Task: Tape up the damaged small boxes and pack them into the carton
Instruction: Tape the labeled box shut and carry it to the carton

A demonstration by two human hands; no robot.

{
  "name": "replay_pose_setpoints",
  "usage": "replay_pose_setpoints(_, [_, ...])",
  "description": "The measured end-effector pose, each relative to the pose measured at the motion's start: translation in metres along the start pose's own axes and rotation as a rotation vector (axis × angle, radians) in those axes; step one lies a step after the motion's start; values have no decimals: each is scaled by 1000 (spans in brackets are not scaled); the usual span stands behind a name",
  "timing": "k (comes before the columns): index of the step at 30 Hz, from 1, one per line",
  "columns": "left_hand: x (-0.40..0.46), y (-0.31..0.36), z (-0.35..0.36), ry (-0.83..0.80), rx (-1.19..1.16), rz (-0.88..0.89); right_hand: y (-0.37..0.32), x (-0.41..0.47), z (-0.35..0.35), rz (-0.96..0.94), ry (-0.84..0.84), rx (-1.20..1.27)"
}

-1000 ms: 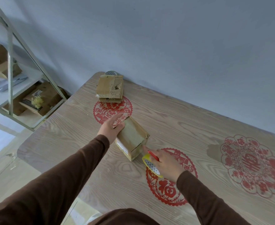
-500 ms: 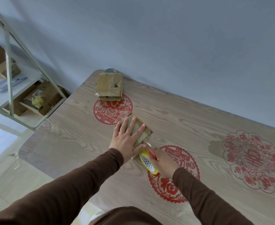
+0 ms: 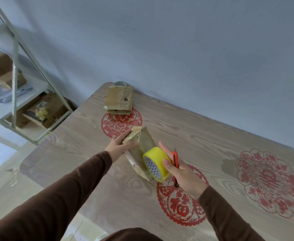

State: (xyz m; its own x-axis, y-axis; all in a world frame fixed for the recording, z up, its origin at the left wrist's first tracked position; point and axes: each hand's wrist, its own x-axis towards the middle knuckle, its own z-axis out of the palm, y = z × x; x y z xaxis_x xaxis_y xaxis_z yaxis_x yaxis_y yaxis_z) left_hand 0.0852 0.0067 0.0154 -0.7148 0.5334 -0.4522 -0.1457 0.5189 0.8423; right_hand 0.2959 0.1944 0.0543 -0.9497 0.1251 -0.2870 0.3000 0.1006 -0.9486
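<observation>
Nearest me, my right hand (image 3: 181, 168) has its grip closed around a roll of yellow packing tape (image 3: 155, 164), thumb pressed on the roll's side, with a red utility knife (image 3: 175, 160) tucked along the palm under the fingers. I judge both tools sit in one hand so I can pull a strip and cut it without putting anything down.

Just left of the roll, the small box (image 3: 139, 150) I'm taping lies on the worktop (image 3: 212, 141), partly over a red paper-cut decal. A clear strip appears to run from the roll onto its top. My left hand (image 3: 120, 144) lies flat, fingers straight, pressing the box's far-left edge, probably to hold a flap shut and keep the box from sliding as tape pulls.

Farther off, a second small box (image 3: 118, 99), worn and crumpled, sits near the worktop's far-left corner, touching a grey tape roll (image 3: 119, 83) behind it. The right of the worktop gives me room to swing the roll; the left edge is close. No carton on the worktop; boxes sit on a metal shelf (image 3: 38, 108) far left.
</observation>
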Motion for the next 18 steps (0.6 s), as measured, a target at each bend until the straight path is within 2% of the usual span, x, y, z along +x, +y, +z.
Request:
replay_pose_setpoints(3, [-1, -10, 1, -106, -248, -150, -7, -1, 5, -28, -18, -20])
replay_pose_setpoints(5, [3, -20, 10, -104, -227, -199, -7, 7, 14, -34, -38, -89])
replay_pose_setpoints(6, [8, -27, 11, -48, -134, -232, -5, 12, 19, -29, -40, -126])
replay_pose_setpoints(8, [18, -44, 9, 27, 246, -211, 3, 22, 25, -6, -34, -169])
replay_pose_setpoints(9, [22, -50, 5, 99, 458, -158, 5, 26, 27, 10, -32, -175])
replay_pose_setpoints(10, [22, -51, 2, 200, 569, -51, 6, 28, 29, 20, -34, -183])
replay_pose_setpoints(11, [19, -48, 1, 262, 584, 101, 7, 29, 30, 22, -33, -198])
replay_pose_setpoints(12, [14, -41, 1, 255, 565, 259, 9, 31, 30, 25, -30, -213])
replay_pose_setpoints(14, [10, -35, 5, 107, 541, 418, 12, 34, 32, 56, -18, -189])
replay_pose_setpoints(15, [8, -34, 7, 24, 552, 431, 13, 35, 31, 71, -9, -159])
replay_pose_setpoints(18, [18, -51, 4, -76, 523, 397, 17, 40, 27, 71, 3, -102])
